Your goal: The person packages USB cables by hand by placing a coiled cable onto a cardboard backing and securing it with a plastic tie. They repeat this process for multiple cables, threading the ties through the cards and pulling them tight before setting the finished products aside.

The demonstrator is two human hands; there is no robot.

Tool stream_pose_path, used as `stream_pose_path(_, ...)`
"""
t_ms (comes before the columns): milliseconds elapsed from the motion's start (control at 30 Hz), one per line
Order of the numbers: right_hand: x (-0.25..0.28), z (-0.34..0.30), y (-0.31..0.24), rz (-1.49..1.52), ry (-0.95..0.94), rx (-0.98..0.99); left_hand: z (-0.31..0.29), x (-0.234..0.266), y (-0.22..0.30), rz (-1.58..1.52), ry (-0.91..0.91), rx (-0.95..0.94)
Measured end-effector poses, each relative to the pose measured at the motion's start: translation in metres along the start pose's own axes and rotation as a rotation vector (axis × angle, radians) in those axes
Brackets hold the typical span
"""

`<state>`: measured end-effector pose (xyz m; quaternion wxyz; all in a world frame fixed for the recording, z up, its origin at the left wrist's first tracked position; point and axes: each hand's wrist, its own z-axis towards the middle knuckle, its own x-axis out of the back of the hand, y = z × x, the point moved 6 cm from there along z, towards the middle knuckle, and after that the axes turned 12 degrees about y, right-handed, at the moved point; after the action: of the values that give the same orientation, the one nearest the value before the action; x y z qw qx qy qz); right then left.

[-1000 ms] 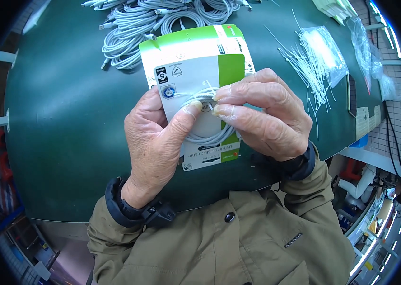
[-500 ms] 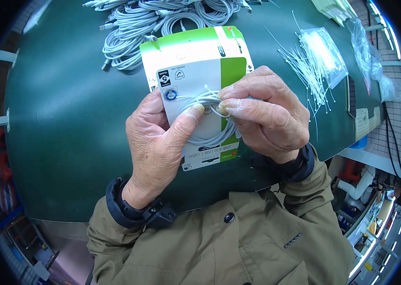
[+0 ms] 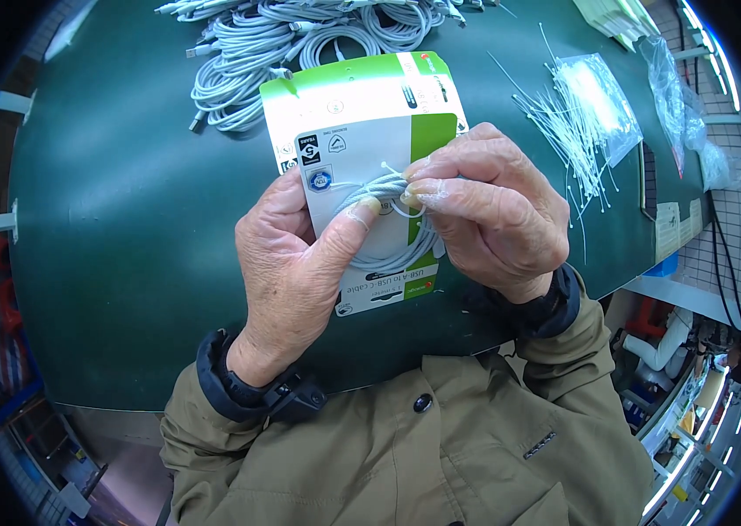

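My left hand (image 3: pixel 287 254) grips a white and green packaging card (image 3: pixel 362 136) by its left edge, its thumb pressing a coiled light-grey cable (image 3: pixel 397 260) flat against the front. A thin white tie (image 3: pixel 388 168) pokes up at the top of the coil, and a small loop of it bends below my right fingertips. My right hand (image 3: pixel 498 206) is closed in a pinch on the tie at the coil's upper right; the fingertips hide the exact spot. Behind the held card, more cards of the same kind (image 3: pixel 300 101) lie on the table.
Several coiled grey cables (image 3: pixel 252 66) are heaped at the far side of the green table (image 3: pixel 142 219). To the right lie loose white ties (image 3: pixel 568 131) and a clear plastic bag (image 3: pixel 607 96) holding more. Green-white cards (image 3: pixel 620 17) are stacked at the far right beside crumpled clear film (image 3: pixel 669 96).
The held card has tilted slightly and its top edge sits a little lower. Both hands keep nearly the same place and hold.
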<state>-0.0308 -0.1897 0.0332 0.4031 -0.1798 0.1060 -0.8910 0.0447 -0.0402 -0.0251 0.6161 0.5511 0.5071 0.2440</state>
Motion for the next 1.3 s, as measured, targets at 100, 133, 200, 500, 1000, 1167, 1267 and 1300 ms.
stream_pose_path(100,-0.001,0.000,0.000,0.000,0.007,-0.014,0.000,0.000,-0.001,-0.016,-0.001,-0.002)
stream_pose_path(133,-0.001,0.000,0.001,0.006,0.016,-0.025,-0.001,0.000,-0.003,-0.029,-0.002,-0.009)
stream_pose_path(200,0.000,-0.001,0.001,0.012,0.024,-0.035,-0.001,0.000,-0.003,-0.043,-0.004,-0.017)
stream_pose_path(500,-0.002,0.000,0.004,-0.040,-0.020,-0.050,-0.001,-0.001,-0.005,-0.026,-0.019,-0.021)
stream_pose_path(1000,-0.004,0.007,0.000,-0.161,-0.138,-0.116,0.000,-0.001,-0.002,0.071,-0.019,-0.048)
stream_pose_path(1167,-0.005,0.013,-0.001,-0.198,-0.200,-0.093,-0.001,-0.001,-0.002,0.108,-0.036,-0.090)
stream_pose_path(1267,-0.004,0.014,0.000,-0.231,-0.206,-0.100,0.001,-0.002,0.001,0.093,-0.052,-0.115)
stream_pose_path(1300,-0.005,0.012,0.001,-0.217,-0.202,-0.122,0.001,-0.001,0.002,0.092,-0.047,-0.110)
